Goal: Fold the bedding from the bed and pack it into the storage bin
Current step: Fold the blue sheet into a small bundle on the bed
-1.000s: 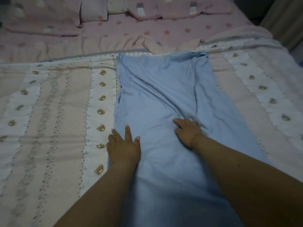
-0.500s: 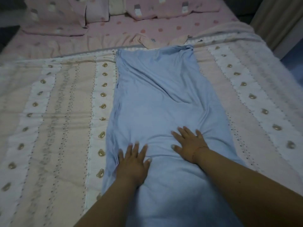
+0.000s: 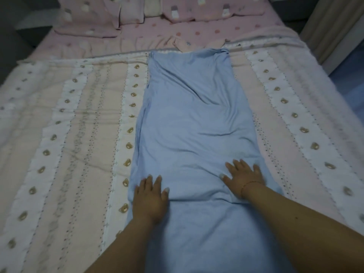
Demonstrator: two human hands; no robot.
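Across the centre of the frame the blue sheet (image 3: 193, 123) lies as a long folded strip on the striped quilt (image 3: 78, 134); both hands have slid down toward the lower frame since a second ago, the left hand (image 3: 150, 200) flat at its left edge, the right hand (image 3: 243, 177) now spread flat, gripping nothing; smoothing looks nearly done, next fold likely; no storage bin in sight

Room, dim light. Wide bed with pink polka-dot fitted sheet (image 3: 197, 28). Beige pleated curtain (image 3: 331, 26) at far right, pale wall panel (image 3: 346, 48) beside it. Blue floor (image 3: 352, 79) right of bed. Dark grey surface (image 3: 11, 36) at left.
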